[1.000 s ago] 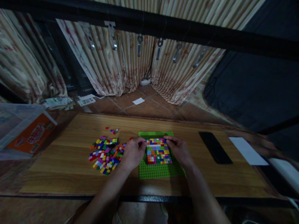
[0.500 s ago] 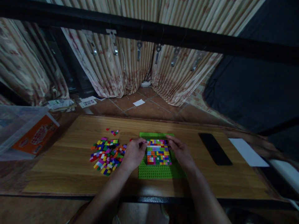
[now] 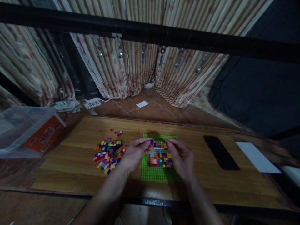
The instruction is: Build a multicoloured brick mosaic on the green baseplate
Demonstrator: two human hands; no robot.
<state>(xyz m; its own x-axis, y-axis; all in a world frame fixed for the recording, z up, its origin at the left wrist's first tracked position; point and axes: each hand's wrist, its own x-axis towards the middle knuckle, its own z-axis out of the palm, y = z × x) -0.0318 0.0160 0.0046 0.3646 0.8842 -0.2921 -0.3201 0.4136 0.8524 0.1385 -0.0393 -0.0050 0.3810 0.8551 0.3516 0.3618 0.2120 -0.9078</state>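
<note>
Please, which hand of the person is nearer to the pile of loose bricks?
Left. The left hand is just to the right of the pile of loose bricks; the right hand is farther, at the green baseplate's right edge.

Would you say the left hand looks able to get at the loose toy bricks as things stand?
Probably yes: the left hand is close beside the loose toy bricks, with nothing visible between them, though it seems to pinch a purple brick, which may hinder grasping another.

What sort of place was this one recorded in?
Probably a room in a home: striped curtains hang beyond a wood-topped table, the floor is tiled, and colourful toy bricks are heaped on the tabletop.
</note>
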